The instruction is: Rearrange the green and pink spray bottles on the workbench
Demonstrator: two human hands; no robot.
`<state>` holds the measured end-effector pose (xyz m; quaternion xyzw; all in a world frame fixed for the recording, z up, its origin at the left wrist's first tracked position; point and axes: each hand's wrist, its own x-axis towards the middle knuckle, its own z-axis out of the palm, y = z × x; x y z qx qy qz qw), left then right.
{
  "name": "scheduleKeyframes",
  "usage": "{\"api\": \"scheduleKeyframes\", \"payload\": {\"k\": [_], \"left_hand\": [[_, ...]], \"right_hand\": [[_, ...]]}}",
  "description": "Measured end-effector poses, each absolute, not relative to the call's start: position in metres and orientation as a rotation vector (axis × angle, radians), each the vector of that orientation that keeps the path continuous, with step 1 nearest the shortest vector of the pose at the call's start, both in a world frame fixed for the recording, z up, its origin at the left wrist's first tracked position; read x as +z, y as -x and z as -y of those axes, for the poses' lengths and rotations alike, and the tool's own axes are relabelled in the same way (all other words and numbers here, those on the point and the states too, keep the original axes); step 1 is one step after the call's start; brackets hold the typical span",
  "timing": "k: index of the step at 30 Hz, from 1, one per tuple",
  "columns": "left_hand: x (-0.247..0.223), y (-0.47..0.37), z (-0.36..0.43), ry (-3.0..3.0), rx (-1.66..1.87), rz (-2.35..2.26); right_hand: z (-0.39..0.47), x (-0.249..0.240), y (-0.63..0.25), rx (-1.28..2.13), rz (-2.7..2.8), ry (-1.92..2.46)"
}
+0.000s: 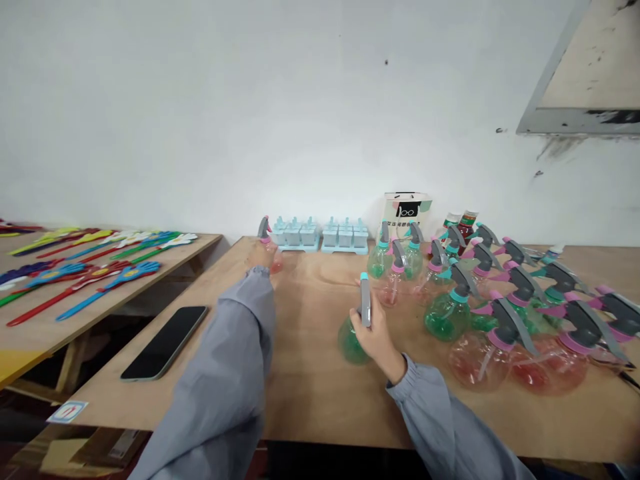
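Observation:
At the back left of the table, my left hand [262,256] is closed round a pink spray bottle [276,261] with a grey trigger head. Nearer the middle, my right hand [376,333] grips the grey head of a green spray bottle [352,343] with a teal nozzle; the bottle stands upright. To the right of that hand are several more round bottles, among them a green one [447,315] and a pink one [479,361], all with grey trigger heads.
Two light-blue popsicle mould sets [298,237] and a paper bag [406,217] stand by the wall. A black phone [165,343] lies at the left of the wooden table [310,407]. Another table [95,308] holds colourful flower-topped sticks [113,287].

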<state>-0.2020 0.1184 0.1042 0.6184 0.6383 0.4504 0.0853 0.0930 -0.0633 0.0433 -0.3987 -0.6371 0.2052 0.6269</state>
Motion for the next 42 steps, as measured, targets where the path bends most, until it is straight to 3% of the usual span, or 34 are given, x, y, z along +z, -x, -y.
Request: {"api": "scheduleKeyframes", "payload": {"k": [5, 10, 16, 23, 42], "left_hand": [[0.071, 0.164, -0.064, -1.728, 1.262, -2.188], [0.038, 0.130, 0.010, -1.880, 1.278, -2.276], [0.015, 0.104, 0.060, -2.027, 1.507, -1.954], [0.003, 0.095, 0.064, -1.879, 1.612, -1.396], [0.000, 0.097, 0.061, -1.803, 1.608, -1.365]], "right_hand": [[0.070, 0.054, -0.106, 0.632, 1.277, 0.850], [0.059, 0.070, -0.114, 1.050, 1.055, 0.668], [0.048, 0.078, -0.122, 1.426, 0.968, 0.476], [0.045, 0.070, -0.117, 1.396, 0.932, 0.561], [0.044, 0.064, -0.114, 1.465, 1.013, 0.563]]}}
